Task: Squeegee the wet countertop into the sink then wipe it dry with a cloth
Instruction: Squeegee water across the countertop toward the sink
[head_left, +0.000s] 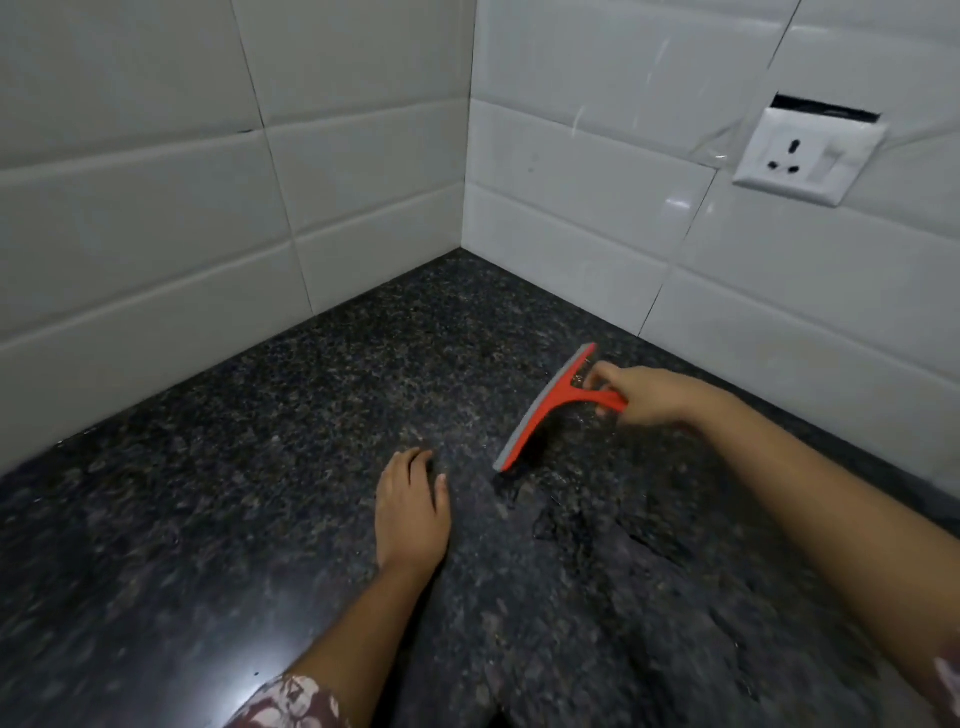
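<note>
A red squeegee (551, 402) with a grey rubber blade rests its blade on the dark speckled granite countertop (260, 441), right of centre. My right hand (649, 397) is shut on its red handle, reaching in from the right. My left hand (413, 512) lies flat on the counter, palm down, fingers slightly apart, just left of the blade's near end. A wet streak with a ragged water edge (571, 525) runs from the blade toward me. No sink or cloth is in view.
White tiled walls (156, 208) meet in a corner (462, 244) behind the counter. A white wall socket with a switch (808, 156) sits on the right wall, above the counter.
</note>
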